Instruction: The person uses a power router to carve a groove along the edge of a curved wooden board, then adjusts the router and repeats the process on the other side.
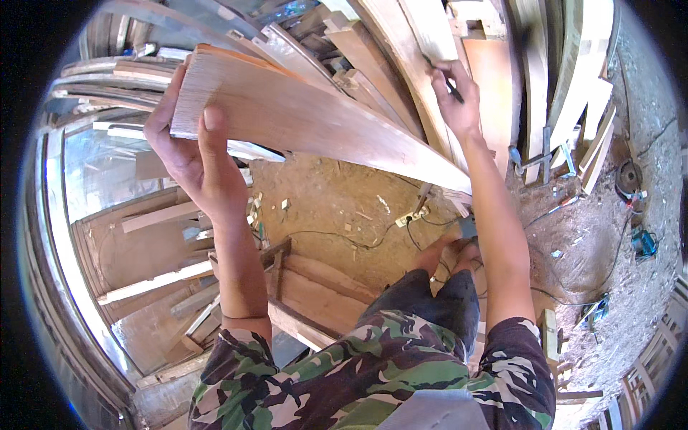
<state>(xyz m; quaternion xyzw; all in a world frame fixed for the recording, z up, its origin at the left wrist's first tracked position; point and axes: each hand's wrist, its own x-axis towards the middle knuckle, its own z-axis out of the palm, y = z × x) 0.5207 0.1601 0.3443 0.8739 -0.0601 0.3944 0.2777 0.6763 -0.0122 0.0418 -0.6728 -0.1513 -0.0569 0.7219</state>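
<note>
My left hand (201, 161) grips the wide end of a long pale wooden board (287, 104), thumb on its face and fingers behind the end. The board is raised in front of me and slants down to the right, its far end narrowing beside my right forearm. A slim dark pen or pencil (454, 90) sits between the closed fingers of my right hand (460, 107). That hand is over a long light plank (401, 64) that leans among other timber; whether the tip touches it I cannot tell.
Stacked planks (358, 54) fill the far side. A power strip (412, 217) with cords lies on the dirt floor near my feet. A clamp (541, 154) and a blue power tool (645, 244) are at the right. A wooden frame (315, 287) lies at the lower left.
</note>
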